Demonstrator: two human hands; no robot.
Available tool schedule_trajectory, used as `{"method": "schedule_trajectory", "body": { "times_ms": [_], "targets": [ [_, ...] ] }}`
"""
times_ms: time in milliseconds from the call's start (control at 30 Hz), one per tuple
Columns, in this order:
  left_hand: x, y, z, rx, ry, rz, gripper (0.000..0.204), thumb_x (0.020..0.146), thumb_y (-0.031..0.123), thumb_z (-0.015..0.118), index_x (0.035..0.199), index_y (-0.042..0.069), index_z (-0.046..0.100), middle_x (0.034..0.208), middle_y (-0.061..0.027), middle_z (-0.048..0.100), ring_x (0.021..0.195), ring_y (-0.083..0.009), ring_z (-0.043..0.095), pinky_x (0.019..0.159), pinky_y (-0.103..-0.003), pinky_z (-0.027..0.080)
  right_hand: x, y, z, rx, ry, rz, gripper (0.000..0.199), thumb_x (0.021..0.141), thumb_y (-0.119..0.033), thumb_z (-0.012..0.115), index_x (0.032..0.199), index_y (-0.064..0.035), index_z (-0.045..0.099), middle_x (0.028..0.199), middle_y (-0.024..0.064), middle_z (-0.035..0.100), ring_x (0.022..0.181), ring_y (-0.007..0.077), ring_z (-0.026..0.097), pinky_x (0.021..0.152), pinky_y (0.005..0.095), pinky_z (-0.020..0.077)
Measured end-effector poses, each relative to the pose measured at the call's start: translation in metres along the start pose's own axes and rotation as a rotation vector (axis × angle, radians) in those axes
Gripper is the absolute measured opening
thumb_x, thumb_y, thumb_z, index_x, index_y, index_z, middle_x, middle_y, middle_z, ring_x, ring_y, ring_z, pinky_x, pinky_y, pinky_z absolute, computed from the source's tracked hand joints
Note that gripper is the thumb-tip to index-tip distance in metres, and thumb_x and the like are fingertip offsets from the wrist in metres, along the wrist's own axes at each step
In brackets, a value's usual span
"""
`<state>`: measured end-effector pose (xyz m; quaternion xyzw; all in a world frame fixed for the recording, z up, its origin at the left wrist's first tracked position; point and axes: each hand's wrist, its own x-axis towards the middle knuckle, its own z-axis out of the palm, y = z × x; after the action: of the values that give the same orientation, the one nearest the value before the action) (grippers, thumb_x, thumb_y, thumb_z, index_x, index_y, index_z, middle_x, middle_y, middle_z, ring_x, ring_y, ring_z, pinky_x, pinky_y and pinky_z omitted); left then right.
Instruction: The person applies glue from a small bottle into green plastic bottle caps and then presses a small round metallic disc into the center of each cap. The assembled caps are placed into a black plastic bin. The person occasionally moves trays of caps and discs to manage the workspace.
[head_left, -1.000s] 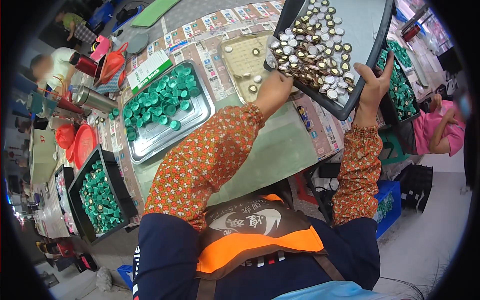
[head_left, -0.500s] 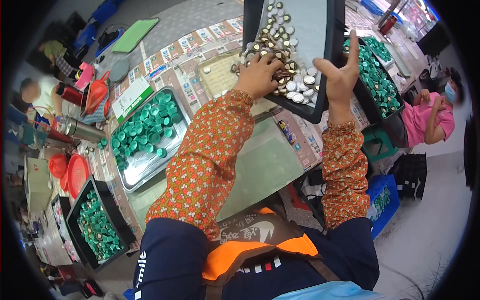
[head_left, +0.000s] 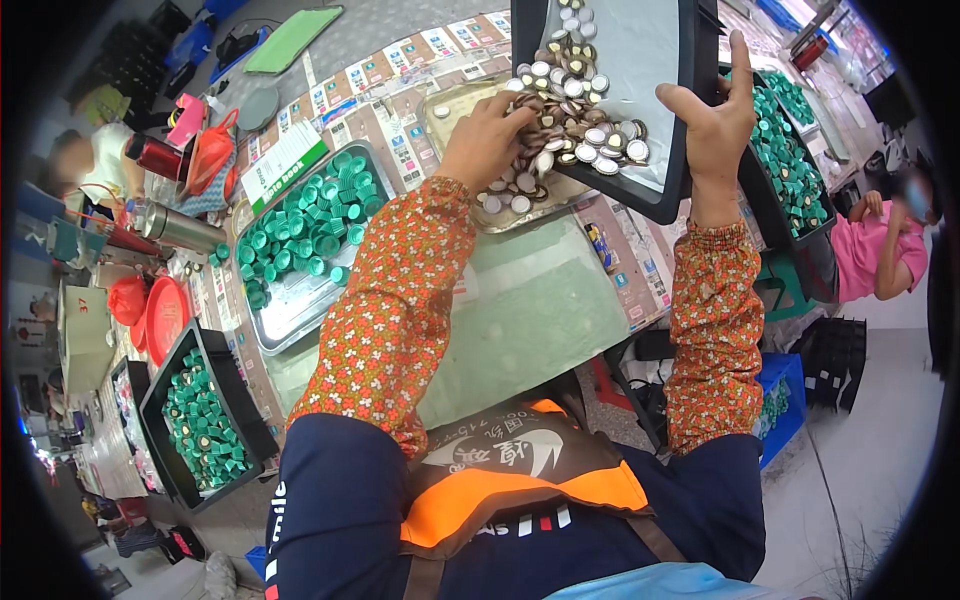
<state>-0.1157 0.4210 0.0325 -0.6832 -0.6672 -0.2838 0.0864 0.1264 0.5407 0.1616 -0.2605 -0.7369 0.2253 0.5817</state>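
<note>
My right hand (head_left: pixel 718 145) grips the side of a black tray (head_left: pixel 645 205), thumb inside and index finger pointing up. The tray is tilted, lined with a white sheet, and holds many small round discs (head_left: pixel 605 150) with brown sides and white or cream faces. My left hand (head_left: pixel 482 140) reaches over the tray's left edge, fingers apart and bent against the discs, fingertips partly hidden. Below lies a shallow metal tray (head_left: pixel 545 208), where some discs (head_left: pixel 515 190) have landed. To the left, a silver tray (head_left: pixel 290 325) holds many small green ribbed cups (head_left: pixel 310 220).
Black bins of filled green cups stand at left (head_left: pixel 250 450) and right (head_left: pixel 820 235). A green mat (head_left: pixel 530 310) covers the near table. A steel flask (head_left: pixel 180 228) and a notebook (head_left: pixel 285 165) are at left. A person in pink (head_left: pixel 865 255) sits at right.
My left hand has moved from on top of the discs to the tray's left edge. More discs now lie in the metal tray below. The whole view has shifted slightly.
</note>
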Motion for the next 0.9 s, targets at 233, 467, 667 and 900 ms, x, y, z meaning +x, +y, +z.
{"method": "schedule_trajectory", "body": {
  "times_ms": [233, 467, 667, 900],
  "targets": [
    [0.018, -0.008, -0.013, -0.027, 0.104, -0.058, 0.025, 0.087, 0.013, 0.063, 0.111, 0.014, 0.068, 0.126, -0.0102, 0.061, 0.118, -0.0346, 0.057, 0.098, -0.047, 0.049, 0.004, -0.007, 0.004, 0.009, 0.0, -0.027, 0.094, 0.062, -0.019, 0.08, 0.145, 0.0094, 0.046, 0.14, 0.0278, 0.057, 0.133, 0.0353, 0.053, 0.117, 0.0387, 0.0334],
    [0.062, 0.027, 0.015, -0.123, -0.115, 0.07, 0.051, 0.084, 0.029, 0.066, 0.134, 0.018, 0.057, 0.149, -0.0084, 0.052, 0.134, -0.0352, 0.049, 0.107, -0.055, 0.044, 0.001, 0.002, 0.013, -0.233, 0.07, -0.151, 0.099, 0.059, -0.021, 0.078, 0.15, 0.0017, 0.044, 0.115, 0.0312, 0.058, 0.107, 0.0447, 0.056, 0.099, 0.0449, 0.0448],
    [0.067, 0.038, 0.016, 0.044, -0.179, 0.07, 0.042, 0.083, 0.017, 0.065, 0.125, 0.021, 0.061, 0.137, -0.0022, 0.057, 0.125, -0.0378, 0.054, 0.088, -0.057, 0.055, -0.003, -0.021, -0.006, -0.228, 0.008, 0.096, 0.1, 0.062, -0.018, 0.077, 0.154, -0.0052, 0.04, 0.116, 0.0254, 0.054, 0.109, 0.0404, 0.056, 0.101, 0.0428, 0.0449],
    [0.042, 0.003, 0.015, 0.168, -0.066, 0.163, 0.041, 0.08, 0.009, 0.065, 0.12, 0.018, 0.065, 0.122, -0.0098, 0.062, 0.112, -0.0391, 0.057, 0.088, -0.05, 0.055, 0.002, 0.014, 0.004, -0.196, 0.101, -0.221, 0.094, 0.059, -0.02, 0.077, 0.146, 0.0021, 0.049, 0.127, 0.0286, 0.061, 0.109, 0.041, 0.057, 0.102, 0.0426, 0.0447]
  ]
}}
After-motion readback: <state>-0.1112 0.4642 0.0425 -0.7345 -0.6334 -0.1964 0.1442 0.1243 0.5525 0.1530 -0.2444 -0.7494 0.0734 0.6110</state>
